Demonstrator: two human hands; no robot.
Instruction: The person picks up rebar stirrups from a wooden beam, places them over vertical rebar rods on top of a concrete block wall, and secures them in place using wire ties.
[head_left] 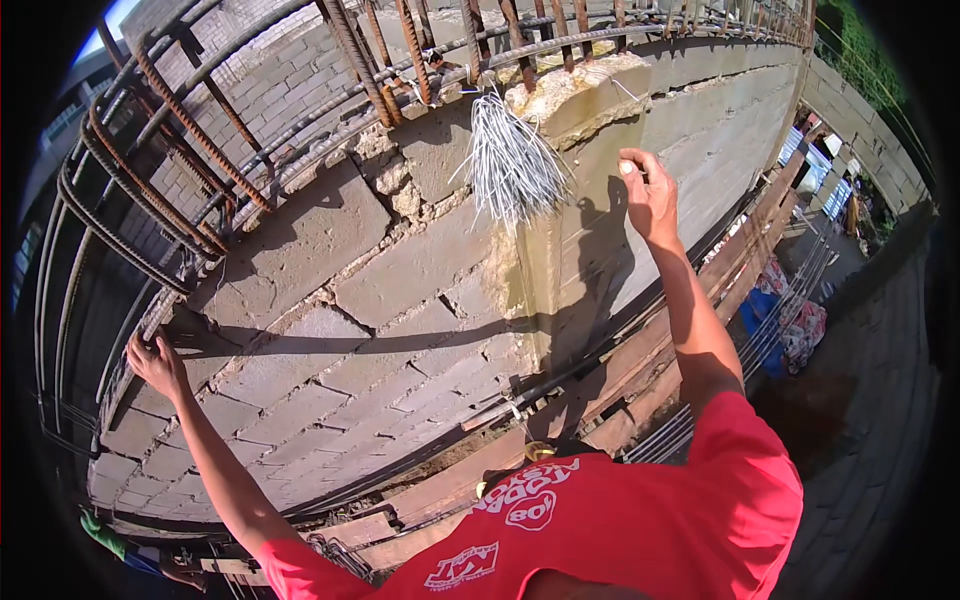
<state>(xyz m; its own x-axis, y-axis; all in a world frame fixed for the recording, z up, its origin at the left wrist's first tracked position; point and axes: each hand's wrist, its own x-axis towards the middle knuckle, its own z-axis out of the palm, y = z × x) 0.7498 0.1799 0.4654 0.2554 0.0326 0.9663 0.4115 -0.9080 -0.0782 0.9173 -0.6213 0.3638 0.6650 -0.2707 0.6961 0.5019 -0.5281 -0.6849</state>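
Observation:
My left hand (157, 366) reaches far out to the left. Its fingers are partly spread against the edge of the block wall (290, 355), beside the steel rebar (120, 250). My right hand (652, 200) is raised in front of the wall's right-hand face. Its fingers are curled toward the thumb; whatever they may pinch is too small to make out. Between my hands, a bundle of grey tie wire (515, 165) hangs from the rebar along the wall top, fanning downward over the wall's corner. It is apart from both hands.
Upright rusty bars (412, 50) and long horizontal bars crowd the wall top. Wooden planks (640, 375) run along the wall's foot. Steel rods and blue and patterned cloth (800, 325) lie lower right. Another person's green sleeve (102, 535) shows at lower left.

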